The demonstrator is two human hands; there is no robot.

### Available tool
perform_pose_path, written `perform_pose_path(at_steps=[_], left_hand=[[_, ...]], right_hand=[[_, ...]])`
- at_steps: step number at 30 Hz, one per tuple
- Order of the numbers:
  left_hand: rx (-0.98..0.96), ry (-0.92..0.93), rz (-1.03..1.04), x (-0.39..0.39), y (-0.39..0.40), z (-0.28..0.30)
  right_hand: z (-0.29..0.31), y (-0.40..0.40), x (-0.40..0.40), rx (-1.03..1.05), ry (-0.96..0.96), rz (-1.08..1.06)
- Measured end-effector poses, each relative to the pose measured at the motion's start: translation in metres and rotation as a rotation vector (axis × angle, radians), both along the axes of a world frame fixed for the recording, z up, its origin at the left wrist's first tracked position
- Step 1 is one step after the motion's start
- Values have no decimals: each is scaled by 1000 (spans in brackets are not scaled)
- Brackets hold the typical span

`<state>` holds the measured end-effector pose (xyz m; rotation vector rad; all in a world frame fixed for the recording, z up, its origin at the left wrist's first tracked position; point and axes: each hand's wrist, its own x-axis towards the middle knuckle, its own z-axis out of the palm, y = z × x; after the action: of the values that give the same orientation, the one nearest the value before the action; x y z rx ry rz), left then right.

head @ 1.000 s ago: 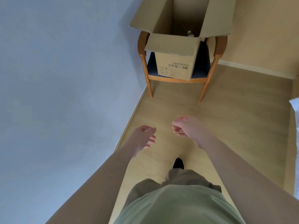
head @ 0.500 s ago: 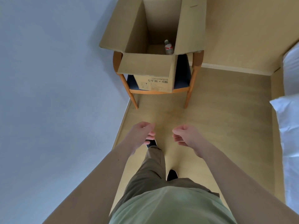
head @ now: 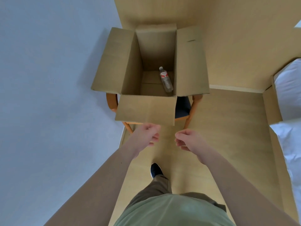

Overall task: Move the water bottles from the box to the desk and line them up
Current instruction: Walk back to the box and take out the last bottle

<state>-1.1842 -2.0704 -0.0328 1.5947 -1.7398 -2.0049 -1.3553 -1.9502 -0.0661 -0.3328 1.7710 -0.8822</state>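
While the person stood before it:
Box (head: 190, 62): open, one bottle (head: 166, 79) lay inside.
Left hand (head: 146, 136): fingers loosely curled, empty.
Right hand (head: 189, 140): likewise.

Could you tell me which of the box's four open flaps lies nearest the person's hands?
The front flap, folded down toward the person; the side and back flaps lie farther away.

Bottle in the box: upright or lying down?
Lying down. The water bottle rests on its side on the floor of the open cardboard box, cap toward the far wall, along the right wall.
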Motion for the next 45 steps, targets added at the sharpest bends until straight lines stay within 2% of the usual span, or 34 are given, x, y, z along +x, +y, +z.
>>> perform_pose_path(at_steps=[10,18,29,41,45], left_hand=[[15,58,-9,-38,-112,0],[29,26,40,-73,-172,-11],[77,-66,102,-119,-244,-39],[112,-161,-1,-161,-319,-77],[122,-173,-6,-170,-344,-88]], right_hand=[[23,-104,-31,-85,29,-8],[17,-183,-76,-105,34,-24],[-21,-272,-126,-61,50,-14],[-58,-353,-143,-6,153,20],[-74,-376,-150,28,187,-32]])
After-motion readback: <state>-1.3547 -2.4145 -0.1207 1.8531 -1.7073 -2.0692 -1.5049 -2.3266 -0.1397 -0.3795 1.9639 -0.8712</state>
